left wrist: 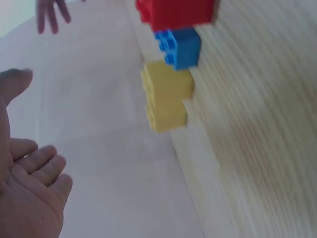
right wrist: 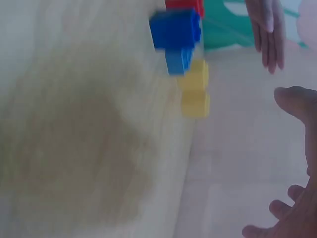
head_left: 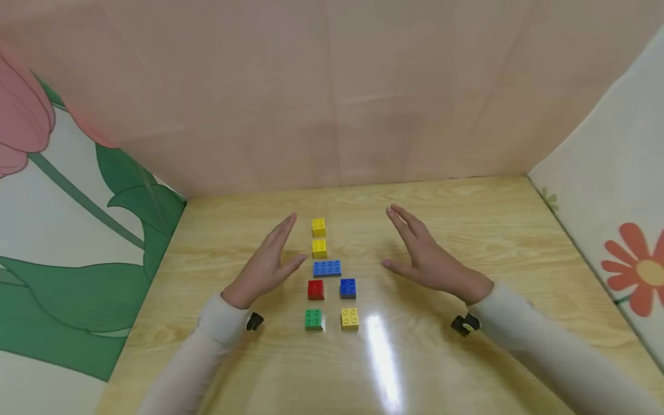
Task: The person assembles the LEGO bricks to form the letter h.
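Note:
Both hands hover over the table, palms facing inward, with toy building bricks between them. My left hand (head_left: 264,265) has its fingers extended and holds nothing; it is just left of the bricks. My right hand (head_left: 427,259) is farther off to the right, fingers straight and thumb apart. Two yellow bricks (head_left: 319,248) stand in a column at the back. In front of them lies a long light blue brick (head_left: 327,268). Nearer come a red brick (head_left: 315,290) beside a dark blue brick (head_left: 348,288), then a green brick (head_left: 313,319) beside a pale yellow brick (head_left: 350,319).
The wooden table (head_left: 493,230) meets a pinkish cloth wall (head_left: 332,104) at the back. Painted panels flank it, with a tulip and leaves (head_left: 62,311) at left and a red flower (head_left: 643,271) at right. A light glare streaks the front of the tabletop.

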The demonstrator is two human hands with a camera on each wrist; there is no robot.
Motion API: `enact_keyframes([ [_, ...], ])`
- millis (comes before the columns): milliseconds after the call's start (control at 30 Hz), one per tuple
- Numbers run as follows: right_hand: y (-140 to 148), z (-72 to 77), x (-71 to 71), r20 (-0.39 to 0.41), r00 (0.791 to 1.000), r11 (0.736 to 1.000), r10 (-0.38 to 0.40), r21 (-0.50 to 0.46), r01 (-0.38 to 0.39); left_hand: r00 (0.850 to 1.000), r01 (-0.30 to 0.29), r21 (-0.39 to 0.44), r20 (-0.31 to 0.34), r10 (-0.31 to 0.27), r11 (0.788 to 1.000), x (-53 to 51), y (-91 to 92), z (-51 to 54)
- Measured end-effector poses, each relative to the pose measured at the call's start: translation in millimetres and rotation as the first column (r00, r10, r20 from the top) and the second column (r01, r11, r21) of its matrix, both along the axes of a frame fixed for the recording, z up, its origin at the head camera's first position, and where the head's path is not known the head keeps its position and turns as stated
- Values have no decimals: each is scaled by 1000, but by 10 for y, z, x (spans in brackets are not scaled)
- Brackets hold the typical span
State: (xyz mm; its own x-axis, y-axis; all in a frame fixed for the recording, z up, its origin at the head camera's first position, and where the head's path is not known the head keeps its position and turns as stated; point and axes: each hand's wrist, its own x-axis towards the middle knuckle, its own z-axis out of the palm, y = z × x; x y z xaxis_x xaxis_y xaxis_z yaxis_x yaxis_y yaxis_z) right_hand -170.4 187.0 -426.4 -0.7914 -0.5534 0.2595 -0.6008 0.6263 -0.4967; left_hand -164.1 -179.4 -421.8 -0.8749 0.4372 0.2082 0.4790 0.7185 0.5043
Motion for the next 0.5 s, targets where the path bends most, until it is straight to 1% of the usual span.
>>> enact_keyframes([
  [67,-48,5,91,18,999,1000,27,-10,-26,999,16,26,28,-16,1000,69,17,21],
  [133,-100,-1,187,38,998,999,47,-17,-46,999,36,33,38,-37,999,144,31,25],
  [200,-154,-21,285,66,995,997,72,-28,-70,997,50,33,53,-52,998,231,43,14],
  [267,-206,-49,389,105,990,995,94,-28,-91,995,80,39,65,-82,996,318,55,-6],
  [367,-289,-138,517,145,980,990,137,-37,-133,990,107,45,85,-110,993,447,72,-72],
  [500,-381,-277,639,154,969,981,193,-55,-187,982,165,34,88,-168,986,594,94,-171],
])
